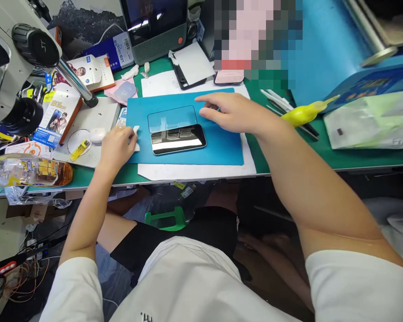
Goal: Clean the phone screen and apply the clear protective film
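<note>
Left hand [116, 146] sits curled at the near left edge of the blue mat [221, 150], thumb and fingers pinched on a small white tab [136, 133], held by one end so that the rest sticks out toward the mat. Just to its right a dark phone [177, 139] lies flat with its screen up, square to the mat's edge; the mat seems to give it a soft, clean bed, and the white sheet [195, 171] under the mat widens that cover over the green bench [322, 152]. Directly beyond the phone, nearly touching its far long side and parallel to it, lies a clear glass sheet [172, 118] of about the same outline, probably kept there to be close at hand. The right hand [233, 112] is unclenched and empty, palm down, fingers stretched left toward the glass sheet's far right corner; whether the fingertips touch the mat I cannot tell. Off to the sides stand a bottle [30, 171] lying at the left, a microscope [16, 58] above it, and a yellow squeeze bottle [304, 114] at the right. A dark screen [156, 24] stands farthest back.
</note>
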A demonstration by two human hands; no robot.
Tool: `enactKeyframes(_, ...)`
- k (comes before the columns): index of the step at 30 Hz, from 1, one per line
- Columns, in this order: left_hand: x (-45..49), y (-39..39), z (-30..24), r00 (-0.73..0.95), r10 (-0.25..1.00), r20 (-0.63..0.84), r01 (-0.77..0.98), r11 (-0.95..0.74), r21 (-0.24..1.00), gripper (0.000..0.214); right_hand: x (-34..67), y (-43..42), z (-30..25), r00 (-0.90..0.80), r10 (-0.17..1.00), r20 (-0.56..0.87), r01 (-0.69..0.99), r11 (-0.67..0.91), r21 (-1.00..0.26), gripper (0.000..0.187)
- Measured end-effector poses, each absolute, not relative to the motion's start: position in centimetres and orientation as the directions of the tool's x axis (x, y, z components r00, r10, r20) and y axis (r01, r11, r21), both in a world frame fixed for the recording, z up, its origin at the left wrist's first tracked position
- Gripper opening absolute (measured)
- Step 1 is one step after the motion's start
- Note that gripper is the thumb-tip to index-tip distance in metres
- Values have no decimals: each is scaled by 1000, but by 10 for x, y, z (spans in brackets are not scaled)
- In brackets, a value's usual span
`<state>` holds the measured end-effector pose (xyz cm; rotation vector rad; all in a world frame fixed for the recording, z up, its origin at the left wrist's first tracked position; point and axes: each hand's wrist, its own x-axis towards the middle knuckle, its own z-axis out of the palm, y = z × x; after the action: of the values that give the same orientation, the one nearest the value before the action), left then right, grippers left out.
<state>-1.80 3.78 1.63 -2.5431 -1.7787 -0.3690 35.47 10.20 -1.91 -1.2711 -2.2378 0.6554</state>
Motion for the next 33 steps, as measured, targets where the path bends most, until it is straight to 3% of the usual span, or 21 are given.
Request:
enactKeyframes(5, 3, 103, 28, 400, 885, 239, 877, -446, 181, 32, 332, 131, -30, -346, 906, 243, 702, 422, -573, 50)
enactKeyframes(9, 17, 111, 19, 490, 859, 150, 801, -511, 312, 76, 325, 122, -33, -326, 893, 311, 691, 450, -565, 53)
enactKeyframes(13, 13, 97, 16, 548, 836, 40, 786, -530, 319, 90, 323, 112, -23, -369, 896, 247, 675, 441, -592, 60)
enactKeyframes(17, 11, 91, 21, 541, 841, 2, 791, -510, 338, 80, 321, 112, -16, -406, 896, 182, 670, 427, -607, 63)
enactKeyframes(25, 17, 92, 14, 530, 836, 143, 725, -534, 435, 57, 321, 110, -13, -398, 904, 154, 667, 401, -628, 70)
enactKeyframes(30, 23, 86, 20, 483, 845, 232, 649, -523, 552, 54, 326, 101, -3, -340, 918, 206, 555, 372, -744, 59)
enactKeyframes(33, 25, 83, 24, 523, 825, 216, 567, -525, 635, 60, 329, 97, 0, -369, 921, 125, 553, 325, -767, 61)
